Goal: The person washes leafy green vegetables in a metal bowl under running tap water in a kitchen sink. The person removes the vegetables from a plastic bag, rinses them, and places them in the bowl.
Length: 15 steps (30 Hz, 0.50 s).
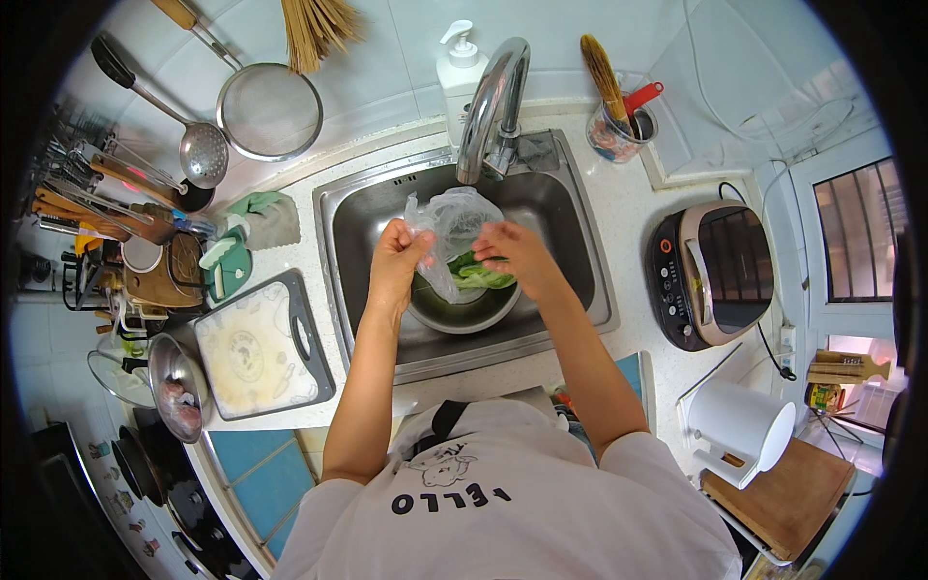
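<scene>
My left hand [399, 261] pinches the side of a thin clear plastic bag [464, 206] above the stainless steel sink [362, 217]. On the other side, my right hand [520, 257] has its fingers curled by the bag's edge, over some green leafy vegetables [478, 275]. Whether those fingers grip the bag or a leaf cannot be made out. The leaves lie in a round metal bowl [464, 321] inside the sink, and the bag hides part of them. A chrome faucet [493, 109] arches over the sink's back edge, with no water seen running.
Left of the sink lies a cutting board [254, 348], beside a metal bowl [177, 406] holding what looks like raw meat. A white pump bottle [460, 87] stands behind the sink. An electric cooking appliance [714, 275] and a white pitcher [739, 424] are on the right.
</scene>
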Each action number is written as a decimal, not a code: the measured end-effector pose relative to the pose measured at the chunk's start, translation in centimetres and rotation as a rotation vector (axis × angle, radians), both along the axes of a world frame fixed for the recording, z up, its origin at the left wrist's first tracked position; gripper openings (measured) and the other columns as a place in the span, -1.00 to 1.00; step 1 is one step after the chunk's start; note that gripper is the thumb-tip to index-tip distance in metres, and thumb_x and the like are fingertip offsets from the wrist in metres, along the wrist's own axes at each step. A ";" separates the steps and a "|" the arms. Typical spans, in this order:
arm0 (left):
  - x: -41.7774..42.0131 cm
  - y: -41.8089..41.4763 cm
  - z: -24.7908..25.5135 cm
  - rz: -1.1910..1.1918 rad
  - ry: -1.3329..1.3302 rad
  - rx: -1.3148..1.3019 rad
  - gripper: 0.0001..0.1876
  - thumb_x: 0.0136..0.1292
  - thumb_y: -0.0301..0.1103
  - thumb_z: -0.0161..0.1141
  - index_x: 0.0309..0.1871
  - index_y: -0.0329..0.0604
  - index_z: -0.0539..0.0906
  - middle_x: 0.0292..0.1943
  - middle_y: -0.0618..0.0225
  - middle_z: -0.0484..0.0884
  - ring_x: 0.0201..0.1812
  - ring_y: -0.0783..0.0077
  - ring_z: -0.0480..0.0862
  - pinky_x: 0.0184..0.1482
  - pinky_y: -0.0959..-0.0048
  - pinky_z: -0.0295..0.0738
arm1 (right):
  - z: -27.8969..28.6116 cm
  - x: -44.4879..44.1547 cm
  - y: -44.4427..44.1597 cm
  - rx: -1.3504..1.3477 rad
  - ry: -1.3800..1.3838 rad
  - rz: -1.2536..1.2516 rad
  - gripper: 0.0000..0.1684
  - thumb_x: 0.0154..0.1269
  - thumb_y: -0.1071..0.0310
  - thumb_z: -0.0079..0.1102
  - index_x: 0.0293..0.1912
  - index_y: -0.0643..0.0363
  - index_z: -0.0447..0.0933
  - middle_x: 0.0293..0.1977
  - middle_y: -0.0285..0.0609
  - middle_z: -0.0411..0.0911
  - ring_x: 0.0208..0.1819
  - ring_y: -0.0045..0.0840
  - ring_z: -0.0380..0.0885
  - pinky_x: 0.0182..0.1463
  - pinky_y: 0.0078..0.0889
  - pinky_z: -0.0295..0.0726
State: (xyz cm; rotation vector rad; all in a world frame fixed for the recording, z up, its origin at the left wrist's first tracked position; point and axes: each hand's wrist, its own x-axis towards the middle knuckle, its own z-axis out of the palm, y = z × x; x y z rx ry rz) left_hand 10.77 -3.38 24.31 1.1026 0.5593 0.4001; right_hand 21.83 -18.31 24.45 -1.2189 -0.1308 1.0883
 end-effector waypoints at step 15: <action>-0.6 -0.3 -0.2 0.052 -0.110 -0.166 -0.85 0.15 -0.45 0.09 -0.46 -0.04 0.34 -0.56 0.57 0.35 -0.62 0.73 0.25 -0.58 0.74 0.16 | -2.0 -2.5 1.5 0.386 0.180 -0.287 -0.86 0.24 0.32 -0.07 -0.30 0.20 0.31 -0.41 -0.24 0.43 -0.32 -0.56 0.44 -0.14 -0.53 0.43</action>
